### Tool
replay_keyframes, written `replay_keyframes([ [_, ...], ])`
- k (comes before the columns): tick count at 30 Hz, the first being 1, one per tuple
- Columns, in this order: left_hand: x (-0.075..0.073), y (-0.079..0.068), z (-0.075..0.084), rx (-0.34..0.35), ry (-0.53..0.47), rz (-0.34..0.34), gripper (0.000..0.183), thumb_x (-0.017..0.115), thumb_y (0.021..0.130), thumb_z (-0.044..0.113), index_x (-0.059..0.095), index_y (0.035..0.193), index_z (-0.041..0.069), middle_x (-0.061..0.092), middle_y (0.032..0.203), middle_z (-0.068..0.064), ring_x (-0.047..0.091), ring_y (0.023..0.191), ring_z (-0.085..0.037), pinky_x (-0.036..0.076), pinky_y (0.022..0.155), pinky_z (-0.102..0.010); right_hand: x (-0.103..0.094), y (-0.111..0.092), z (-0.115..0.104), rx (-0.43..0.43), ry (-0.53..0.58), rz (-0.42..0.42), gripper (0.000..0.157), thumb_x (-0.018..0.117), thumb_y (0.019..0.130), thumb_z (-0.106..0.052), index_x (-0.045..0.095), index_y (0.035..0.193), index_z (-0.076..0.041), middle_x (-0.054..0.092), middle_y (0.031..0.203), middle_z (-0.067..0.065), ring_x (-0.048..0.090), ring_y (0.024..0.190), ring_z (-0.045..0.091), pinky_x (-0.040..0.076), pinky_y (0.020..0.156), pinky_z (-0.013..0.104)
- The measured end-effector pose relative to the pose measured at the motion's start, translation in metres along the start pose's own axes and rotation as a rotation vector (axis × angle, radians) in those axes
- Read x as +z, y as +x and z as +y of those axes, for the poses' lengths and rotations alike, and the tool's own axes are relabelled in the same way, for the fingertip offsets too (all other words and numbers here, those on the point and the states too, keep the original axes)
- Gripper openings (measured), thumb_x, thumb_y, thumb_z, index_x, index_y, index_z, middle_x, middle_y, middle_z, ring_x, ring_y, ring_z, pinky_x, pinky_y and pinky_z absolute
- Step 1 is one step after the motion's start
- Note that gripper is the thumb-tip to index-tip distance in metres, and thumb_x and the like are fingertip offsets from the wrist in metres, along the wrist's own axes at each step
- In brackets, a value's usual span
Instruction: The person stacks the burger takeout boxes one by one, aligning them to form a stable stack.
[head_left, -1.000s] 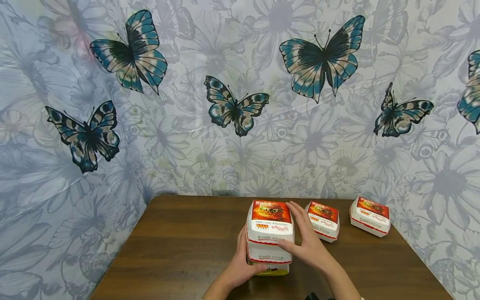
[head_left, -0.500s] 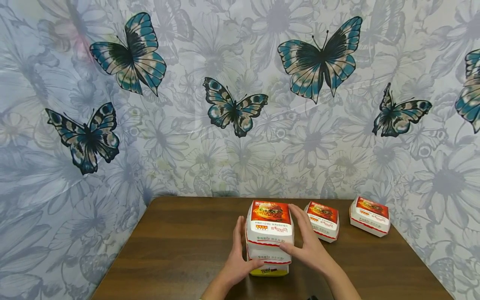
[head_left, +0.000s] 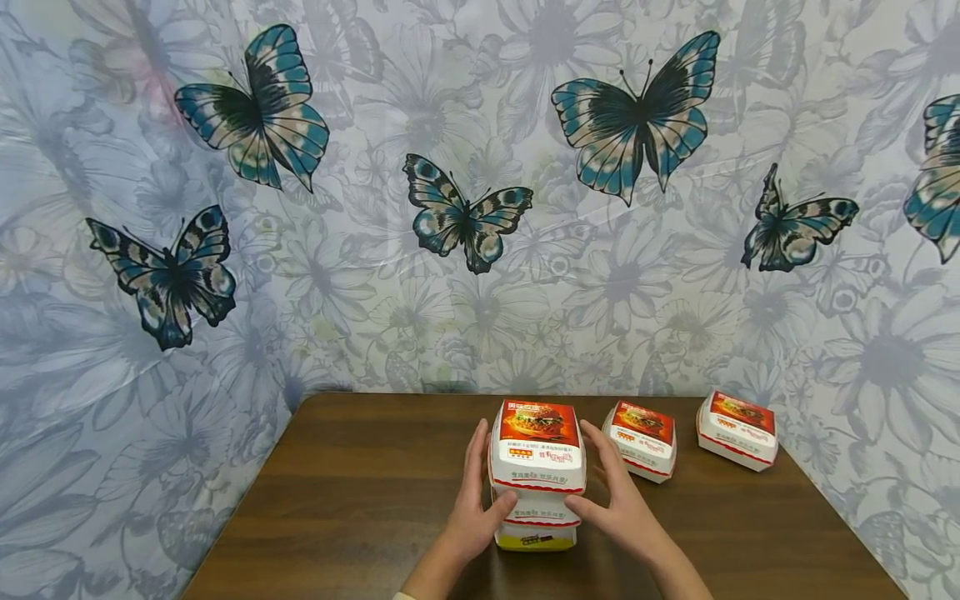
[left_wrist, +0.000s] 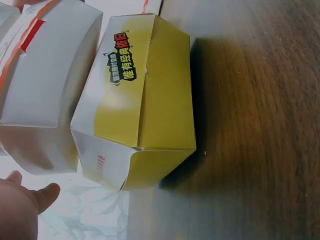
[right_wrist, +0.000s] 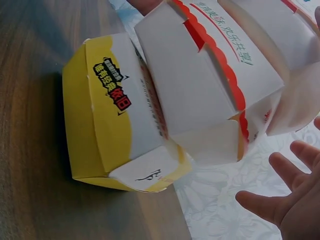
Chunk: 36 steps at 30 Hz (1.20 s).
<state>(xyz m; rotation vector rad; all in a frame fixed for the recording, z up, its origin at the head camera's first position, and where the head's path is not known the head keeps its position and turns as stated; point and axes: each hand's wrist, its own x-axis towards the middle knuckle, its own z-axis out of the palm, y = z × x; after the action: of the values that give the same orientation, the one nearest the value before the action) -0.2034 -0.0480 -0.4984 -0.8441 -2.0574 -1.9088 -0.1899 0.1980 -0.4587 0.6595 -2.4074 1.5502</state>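
Three burger boxes are stacked near the table's front edge. The top burger box (head_left: pixel 537 462) has a red burger picture on its lid. Beneath it is a white middle box (right_wrist: pixel 195 85) with a red scalloped edge, and a yellow-and-white box (left_wrist: pixel 167 100) forms the base. My left hand (head_left: pixel 472 517) stands along the stack's left side, fingers extended upward, its thumb overlapping the middle box in the head view. On the right side, my right hand (head_left: pixel 624 512) mirrors it. The right wrist view shows that hand's fingers (right_wrist: pixel 257 204) spread and apart from the boxes.
Two more burger boxes stand to the right of the stack: a nearer box (head_left: pixel 642 446) just beyond the right hand and a farther box (head_left: pixel 738 432) near the table's right edge. The brown wooden table (head_left: pixel 360 483) meets a butterfly-patterned wall covering (head_left: pixel 337 250) behind.
My left hand has moved up from the lower boxes, its thumb now higher on the stack. My right hand has lowered slightly and drawn away from the top box. The stack stays put.
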Motion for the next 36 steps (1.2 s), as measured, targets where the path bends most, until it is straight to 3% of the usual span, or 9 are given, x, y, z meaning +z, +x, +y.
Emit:
replay_keyframes([
  [2, 0.0006, 0.0008, 0.0003, 0.042, -0.002, -0.001, 0.090, 0.062, 0.094, 0.003, 0.003, 0.162, 0.010, 0.003, 0.169, -0.006, 0.013, 0.153, -0.006, 0.016, 0.117, -0.021, 0.0013, -0.0005, 0.0005, -0.001, 0.005, 0.000, 0.091, 0.074, 0.086, -0.013, 0.021, 0.159, -0.026, 0.030, 0.157, 0.009, 0.030, 0.132, -0.007, 0.037, 0.098, 0.074],
  [4, 0.0012, 0.0016, 0.0009, 0.056, -0.004, -0.002, 0.088, 0.061, 0.094, 0.001, 0.005, 0.161, 0.009, 0.005, 0.168, -0.007, 0.014, 0.151, -0.003, 0.016, 0.116, -0.019, 0.0021, -0.0009, 0.0006, -0.003, 0.008, 0.001, 0.089, 0.073, 0.087, -0.013, 0.022, 0.159, -0.023, 0.031, 0.156, 0.009, 0.031, 0.131, -0.009, 0.039, 0.097, 0.073],
  [11, 0.0036, 0.0043, 0.0020, 0.080, 0.013, 0.010, 0.087, 0.063, 0.093, 0.002, 0.011, 0.161, 0.017, 0.017, 0.164, -0.009, 0.027, 0.144, -0.008, 0.029, 0.113, -0.028, 0.0018, -0.0004, 0.0025, -0.023, -0.003, 0.012, 0.082, 0.069, 0.091, -0.011, 0.023, 0.159, -0.021, 0.034, 0.155, 0.009, 0.034, 0.130, -0.010, 0.041, 0.097, 0.070],
  [16, 0.0065, 0.0054, 0.0000, 0.120, 0.023, 0.033, 0.088, 0.066, 0.091, 0.001, 0.014, 0.160, 0.011, 0.023, 0.160, -0.012, 0.037, 0.137, -0.010, 0.035, 0.108, -0.027, 0.0003, -0.0002, 0.0040, -0.029, -0.002, 0.006, 0.080, 0.067, 0.093, -0.010, 0.022, 0.159, -0.019, 0.033, 0.156, 0.011, 0.033, 0.131, -0.010, 0.040, 0.097, 0.072],
  [20, 0.0078, 0.0052, -0.0017, 0.107, 0.019, 0.043, 0.089, 0.069, 0.090, 0.004, 0.014, 0.160, 0.010, 0.025, 0.159, -0.011, 0.042, 0.133, -0.010, 0.037, 0.107, -0.028, -0.0005, -0.0004, 0.0052, -0.031, 0.005, -0.002, 0.080, 0.066, 0.093, -0.009, 0.022, 0.159, -0.018, 0.032, 0.156, 0.012, 0.033, 0.132, -0.011, 0.040, 0.097, 0.073],
  [25, 0.0073, 0.0045, -0.0002, 0.087, 0.019, 0.048, 0.093, 0.072, 0.089, 0.006, 0.013, 0.161, 0.014, 0.021, 0.162, -0.009, 0.037, 0.138, -0.009, 0.036, 0.108, -0.029, 0.0000, -0.0006, 0.0052, -0.033, 0.012, -0.008, 0.081, 0.066, 0.092, -0.009, 0.021, 0.160, -0.017, 0.032, 0.156, 0.011, 0.032, 0.132, -0.010, 0.040, 0.096, 0.073],
  [36, 0.0070, 0.0042, -0.0029, 0.098, 0.028, 0.057, 0.093, 0.073, 0.090, 0.011, 0.013, 0.160, 0.011, 0.019, 0.162, -0.010, 0.039, 0.136, -0.010, 0.039, 0.105, -0.030, 0.0025, -0.0011, 0.0024, -0.025, 0.015, -0.002, 0.086, 0.067, 0.091, -0.010, 0.019, 0.160, -0.026, 0.024, 0.161, 0.011, 0.029, 0.133, -0.010, 0.038, 0.097, 0.074],
])
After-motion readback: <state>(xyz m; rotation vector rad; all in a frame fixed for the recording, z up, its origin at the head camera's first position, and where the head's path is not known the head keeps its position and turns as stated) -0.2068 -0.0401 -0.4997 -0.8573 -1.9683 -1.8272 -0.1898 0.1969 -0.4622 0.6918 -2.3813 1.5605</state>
